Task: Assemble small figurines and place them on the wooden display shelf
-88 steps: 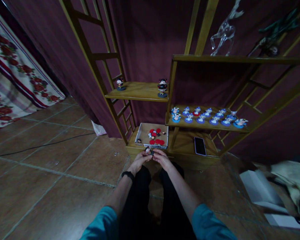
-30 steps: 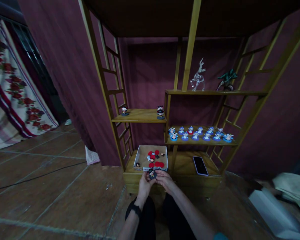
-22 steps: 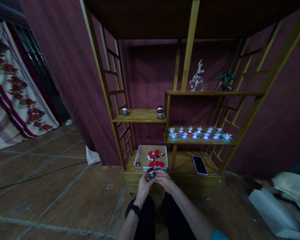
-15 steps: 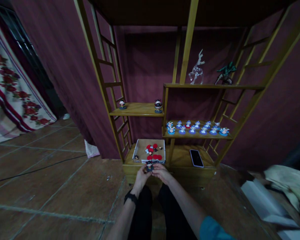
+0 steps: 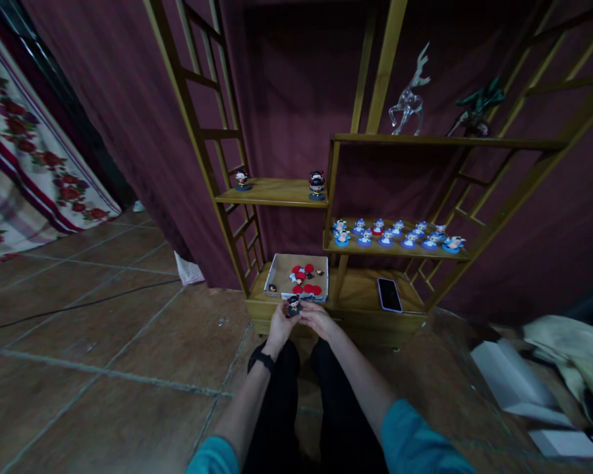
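Left hand (image 5: 279, 325) pinches figurine (image 5: 294, 304) roughly upright, right hand (image 5: 318, 320) closed at its base, presumably for steadiness, near box (image 5: 271, 274).

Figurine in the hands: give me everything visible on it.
The figurine is small, with a large head, black hair with side buns and red accents, a dark body with a touch of yellow, and a dark base. It looks like glossy plastic. It is roughly upright, front toward the camera, held off the shelf before the near wall of the open box. The left hand grips it; the right hand's fingertips meet its base. Finer detail is too small.
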Action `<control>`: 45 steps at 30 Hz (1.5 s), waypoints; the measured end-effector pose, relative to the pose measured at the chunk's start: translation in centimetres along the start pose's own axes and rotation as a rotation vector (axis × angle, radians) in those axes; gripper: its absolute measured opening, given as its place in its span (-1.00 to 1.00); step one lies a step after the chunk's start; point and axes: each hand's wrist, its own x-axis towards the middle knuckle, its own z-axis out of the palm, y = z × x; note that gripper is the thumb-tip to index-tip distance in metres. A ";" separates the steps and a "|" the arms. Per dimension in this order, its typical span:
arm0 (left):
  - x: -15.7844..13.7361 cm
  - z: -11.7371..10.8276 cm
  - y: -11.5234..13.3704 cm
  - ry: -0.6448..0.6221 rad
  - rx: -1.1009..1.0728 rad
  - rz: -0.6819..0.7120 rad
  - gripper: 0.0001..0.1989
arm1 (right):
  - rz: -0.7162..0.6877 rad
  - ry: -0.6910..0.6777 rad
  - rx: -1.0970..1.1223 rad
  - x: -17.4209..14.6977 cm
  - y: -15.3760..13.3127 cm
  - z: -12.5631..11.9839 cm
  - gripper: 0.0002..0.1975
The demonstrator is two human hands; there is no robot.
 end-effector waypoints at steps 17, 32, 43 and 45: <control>-0.6 0.4 -0.1 0.018 0.064 0.069 -0.56 | 0.017 0.031 0.003 -0.5 -0.8 0.1 -0.55; -2.0 -0.4 1.7 -0.060 -0.091 0.058 -0.52 | 0.021 -0.102 0.006 -2.5 -1.5 1.4 -0.61; -1.1 -1.4 2.3 0.114 -0.006 -0.019 -0.65 | -0.310 0.259 -0.286 -1.8 -7.8 4.6 -0.67; -0.8 -1.4 2.4 0.132 0.017 -0.025 -0.65 | -0.470 0.128 -0.371 -1.2 -12.7 8.0 -0.71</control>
